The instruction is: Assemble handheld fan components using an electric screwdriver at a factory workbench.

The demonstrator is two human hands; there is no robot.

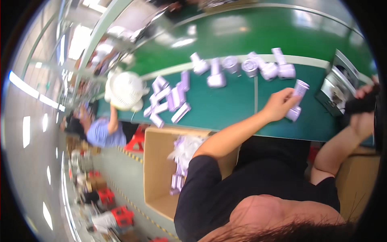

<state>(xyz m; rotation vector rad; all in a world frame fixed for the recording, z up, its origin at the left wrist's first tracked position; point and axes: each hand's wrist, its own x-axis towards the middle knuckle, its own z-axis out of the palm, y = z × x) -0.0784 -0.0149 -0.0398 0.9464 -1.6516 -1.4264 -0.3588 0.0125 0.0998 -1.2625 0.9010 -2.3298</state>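
My left hand (281, 104) is closed around a lavender plastic handle-shaped piece (300, 87), tilted above the green table. One end sticks up past my fingers; a wider lavender end (294, 114) shows below them. At the right edge my right hand (365, 91) has its fingers curled at a black object (360, 105), partly cut off and too blurred to name. Between the hands stands an open metal-and-black box-like fixture (333, 88) on the table. Similar lavender pieces with round heads (217, 76) are in a row beyond my left hand.
Lavender tubes (171, 99) lie piled on the left of the green table (229, 107). Behind them is a white fan (124, 90). A cardboard box (155, 169) with lavender parts and plastic bags stands by my left elbow. A person in blue (105, 132) sits farther left.
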